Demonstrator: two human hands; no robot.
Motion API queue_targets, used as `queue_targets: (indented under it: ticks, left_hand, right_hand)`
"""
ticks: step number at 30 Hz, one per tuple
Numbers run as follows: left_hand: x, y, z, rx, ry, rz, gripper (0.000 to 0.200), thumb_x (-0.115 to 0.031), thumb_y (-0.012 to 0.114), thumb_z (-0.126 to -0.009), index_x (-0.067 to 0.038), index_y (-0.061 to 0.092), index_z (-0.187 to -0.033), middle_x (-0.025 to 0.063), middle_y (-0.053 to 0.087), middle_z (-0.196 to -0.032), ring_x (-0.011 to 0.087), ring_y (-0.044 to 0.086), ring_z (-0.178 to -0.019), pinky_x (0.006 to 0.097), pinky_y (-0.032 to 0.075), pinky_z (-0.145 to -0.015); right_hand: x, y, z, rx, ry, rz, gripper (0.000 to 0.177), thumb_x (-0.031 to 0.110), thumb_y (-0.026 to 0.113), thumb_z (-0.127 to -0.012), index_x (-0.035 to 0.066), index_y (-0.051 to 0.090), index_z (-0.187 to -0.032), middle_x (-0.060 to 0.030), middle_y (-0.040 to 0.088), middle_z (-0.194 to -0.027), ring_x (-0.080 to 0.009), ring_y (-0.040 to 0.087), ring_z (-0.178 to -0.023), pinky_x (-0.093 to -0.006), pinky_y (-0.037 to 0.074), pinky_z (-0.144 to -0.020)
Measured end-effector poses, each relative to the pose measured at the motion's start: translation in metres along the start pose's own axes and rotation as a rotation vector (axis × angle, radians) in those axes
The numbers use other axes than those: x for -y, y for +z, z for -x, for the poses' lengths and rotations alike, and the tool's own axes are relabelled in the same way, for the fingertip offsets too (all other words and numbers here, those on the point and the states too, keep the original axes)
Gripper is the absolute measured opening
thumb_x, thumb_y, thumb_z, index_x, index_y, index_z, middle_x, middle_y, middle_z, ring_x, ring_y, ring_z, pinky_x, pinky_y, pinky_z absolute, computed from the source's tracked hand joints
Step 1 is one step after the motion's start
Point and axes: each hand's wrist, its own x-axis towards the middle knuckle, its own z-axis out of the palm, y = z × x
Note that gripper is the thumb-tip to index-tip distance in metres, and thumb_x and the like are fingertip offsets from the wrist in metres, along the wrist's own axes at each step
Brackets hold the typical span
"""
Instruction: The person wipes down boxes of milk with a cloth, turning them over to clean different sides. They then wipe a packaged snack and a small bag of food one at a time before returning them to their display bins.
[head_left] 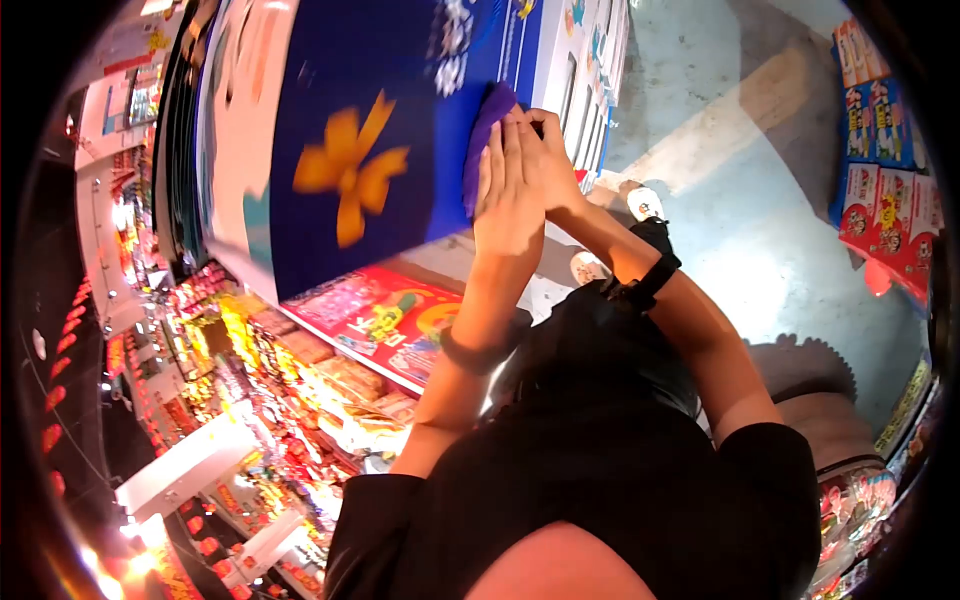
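2 hands (pixel 512 190) hold cloth (pixel 478 150) against blue panel (pixel 400 110), packets (pixel 330 390) nearby.

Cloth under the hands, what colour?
The cloth is purple; it shows in the head view.

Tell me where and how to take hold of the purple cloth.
Probably best pinched by its exposed edge, coming from the side of the yellow bow. The purple cloth lies against the blue panel, and the left hand covers part of its opposite side, leaving that edge free.
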Motion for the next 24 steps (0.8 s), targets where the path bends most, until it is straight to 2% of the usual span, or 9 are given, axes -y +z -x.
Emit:
queue_targets:
  ticks: [2, 6, 8, 11, 14, 18, 20, 22, 24]
  left_hand:
    - [0.004, 0.004, 0.017, 0.050, 0.099, -0.138, 0.062, -0.001, 0.041, -0.074, 0.007, 0.026, -0.134, 0.0207, 0.028, -0.140, 0.0329, 0.025, -0.132, 0.0390, 0.018, -0.108]
    - [0.012, -0.021, 0.058, -0.017, 0.209, 0.190, 0.056, -0.001, 0.042, -0.073, 0.005, 0.036, -0.128, 0.0199, 0.034, -0.136, 0.0291, 0.031, -0.129, 0.0377, 0.022, -0.107]
    - [0.017, -0.044, 0.079, -0.049, 0.210, 0.251, 0.054, 0.000, 0.045, -0.072, -0.004, 0.045, -0.126, 0.0126, 0.039, -0.135, 0.0284, 0.035, -0.127, 0.0417, 0.027, -0.103]
    - [0.042, -0.059, 0.098, -0.291, 0.295, 0.229, 0.057, 0.001, 0.051, -0.069, -0.008, 0.048, -0.124, 0.0105, 0.040, -0.135, 0.0330, 0.035, -0.124, 0.0487, 0.027, -0.100]
    - [0.059, -0.073, 0.089, -0.663, 0.304, 0.231, 0.056, -0.003, 0.054, -0.071, -0.014, 0.049, -0.125, 0.0045, 0.041, -0.134, 0.0318, 0.043, -0.115, 0.0448, 0.036, -0.096]
    - [0.082, -0.083, 0.062, -0.955, 0.250, 0.389, 0.066, 0.002, 0.059, -0.067, -0.002, 0.039, -0.129, 0.0166, 0.037, -0.135, 0.0373, 0.042, -0.116, 0.0455, 0.037, -0.095]
    - [0.090, -0.069, 0.057, -0.931, 0.174, 0.580, 0.071, -0.003, 0.063, -0.067, 0.004, 0.032, -0.131, 0.0263, 0.031, -0.135, 0.0430, 0.038, -0.118, 0.0446, 0.035, -0.097]
    - [0.095, -0.046, 0.053, -0.864, 0.135, 0.526, 0.078, -0.008, 0.062, -0.073, 0.007, 0.019, -0.136, 0.0316, 0.021, -0.138, 0.0472, 0.028, -0.125, 0.0434, 0.035, -0.098]
    - [0.091, -0.015, 0.055, -0.867, 0.058, 0.542, 0.072, -0.011, 0.059, -0.075, 0.007, 0.023, -0.134, 0.0299, 0.023, -0.138, 0.0458, 0.030, -0.124, 0.0438, 0.033, -0.100]
  right_hand:
    - [0.023, -0.008, 0.018, -0.015, -0.032, -0.056, 0.054, 0.014, 0.055, -0.077, -0.006, 0.041, -0.125, -0.0178, 0.045, -0.108, -0.0319, 0.038, -0.104, -0.0337, 0.039, -0.088]
    - [0.049, -0.012, 0.054, -0.006, -0.170, 0.077, 0.052, 0.014, 0.058, -0.075, -0.007, 0.043, -0.120, -0.0202, 0.044, -0.108, -0.0337, 0.041, -0.097, -0.0373, 0.038, -0.086]
    - [0.085, -0.021, 0.070, -0.018, -0.070, -0.077, 0.052, 0.011, 0.061, -0.073, -0.008, 0.043, -0.118, -0.0204, 0.044, -0.108, -0.0346, 0.043, -0.093, -0.0375, 0.038, -0.084]
    - [0.129, -0.013, 0.065, -0.211, -0.266, -0.104, 0.052, 0.008, 0.062, -0.072, -0.005, 0.044, -0.120, -0.0192, 0.044, -0.103, -0.0344, 0.044, -0.091, -0.0381, 0.038, -0.080]
    - [0.163, -0.014, 0.038, -0.371, -0.525, 0.107, 0.045, 0.006, 0.061, -0.073, 0.001, 0.053, -0.118, -0.0142, 0.047, -0.100, -0.0284, 0.044, -0.092, -0.0364, 0.038, -0.079]
    - [0.194, -0.013, -0.016, -0.518, -0.949, 0.534, 0.031, 0.007, 0.060, -0.073, 0.007, 0.063, -0.104, -0.0062, 0.051, -0.115, -0.0245, 0.046, -0.100, -0.0363, 0.037, -0.086]
    - [0.196, -0.011, -0.023, -0.361, -0.963, 0.770, 0.036, 0.012, 0.055, -0.075, 0.009, 0.059, -0.111, -0.0027, 0.043, -0.133, -0.0269, 0.044, -0.113, -0.0378, 0.036, -0.092]
    - [0.199, -0.010, -0.012, -0.105, -0.858, 0.943, 0.042, 0.011, 0.053, -0.075, 0.008, 0.055, -0.117, -0.0032, 0.041, -0.134, -0.0292, 0.040, -0.120, -0.0396, 0.038, -0.093]
    - [0.180, -0.008, -0.004, 0.040, -0.847, 1.015, 0.048, 0.010, 0.053, -0.077, 0.009, 0.048, -0.124, -0.0029, 0.040, -0.135, -0.0275, 0.043, -0.120, -0.0315, 0.049, -0.074]
